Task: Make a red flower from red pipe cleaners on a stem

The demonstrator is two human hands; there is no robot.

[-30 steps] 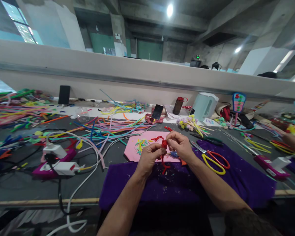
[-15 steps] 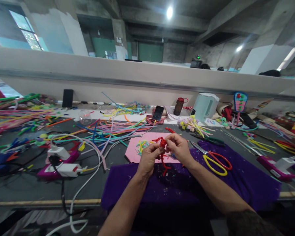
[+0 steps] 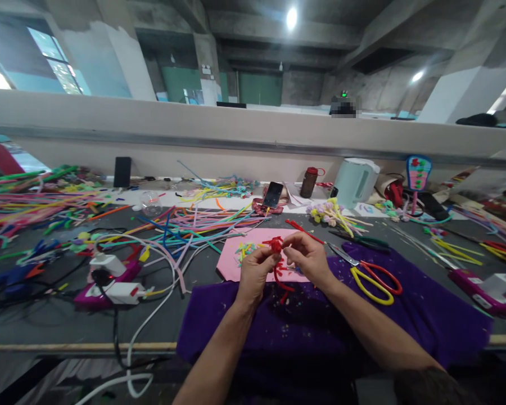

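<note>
A red pipe-cleaner figure is pinched between both my hands above a purple cloth. My left hand grips its lower left part, fingers curled. From the right, my right hand holds its top with fingertips. Red ends of the figure hang down toward the cloth. Behind the hands lies a pink sheet with small coloured scraps on it.
Yellow-and-red scissors lie right of my hands; green-handled scissors lie farther back. Loose coloured pipe cleaners cover the left table. A magenta glue gun with plug and white cable sits left. Phone, bottle, kettle stand behind.
The view has shifted slightly, so everything sits a little to the right. My hands keep working the red figure, with the right fingertips now nearer its top. A person's hand at the right edge is gone.
</note>
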